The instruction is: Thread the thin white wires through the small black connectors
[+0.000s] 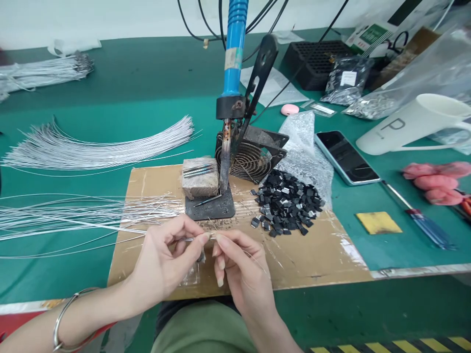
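My left hand (169, 255) pinches the end of a thin white wire between thumb and forefinger; the wire trails left toward other loose white wires (91, 215). Close beside it, my right hand (241, 257) is closed on a thin, pale strand of wire, its fingertips almost meeting the left ones. What lies between the fingertips is too small to make out. Just beyond the hands, a soldering iron with a blue handle (233, 63) hangs tip down in a holder above a black metal plate (228, 208). A grey block (200, 184) carries several thin metal pieces.
A cardboard sheet (294, 264) covers the green bench. On it lie a heap of small black connectors (289, 201) and a fan with a round grille (246, 159). More wire bundles (103, 147) lie left. Rightward are a phone (348, 157), mug (415, 122), screwdriver (430, 228) and yellow sponge (379, 223).
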`<control>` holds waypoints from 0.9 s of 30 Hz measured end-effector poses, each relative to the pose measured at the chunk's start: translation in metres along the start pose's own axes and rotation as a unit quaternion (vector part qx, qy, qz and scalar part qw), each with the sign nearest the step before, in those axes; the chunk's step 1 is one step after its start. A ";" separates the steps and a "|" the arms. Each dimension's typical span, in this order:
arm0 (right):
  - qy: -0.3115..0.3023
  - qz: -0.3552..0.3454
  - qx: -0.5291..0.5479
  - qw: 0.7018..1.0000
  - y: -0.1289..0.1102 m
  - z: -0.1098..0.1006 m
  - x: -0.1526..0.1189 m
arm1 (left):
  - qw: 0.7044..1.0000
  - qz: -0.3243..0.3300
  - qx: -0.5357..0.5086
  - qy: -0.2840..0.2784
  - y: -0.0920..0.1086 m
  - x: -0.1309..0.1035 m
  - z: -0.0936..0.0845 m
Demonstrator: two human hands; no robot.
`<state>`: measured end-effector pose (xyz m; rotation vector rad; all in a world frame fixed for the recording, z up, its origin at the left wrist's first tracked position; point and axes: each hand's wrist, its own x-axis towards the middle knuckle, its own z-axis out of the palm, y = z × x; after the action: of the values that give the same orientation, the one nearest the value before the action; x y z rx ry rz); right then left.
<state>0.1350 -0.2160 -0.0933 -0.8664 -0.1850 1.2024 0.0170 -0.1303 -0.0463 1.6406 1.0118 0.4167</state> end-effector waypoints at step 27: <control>-0.017 -0.038 -0.050 0.998 0.004 -0.007 -0.002 | 1.000 0.018 0.000 0.016 -0.004 0.001 0.001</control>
<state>0.1352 -0.2213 -0.1004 -0.9196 -0.3049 1.1451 0.0165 -0.1303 -0.0500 1.6590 1.0074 0.4697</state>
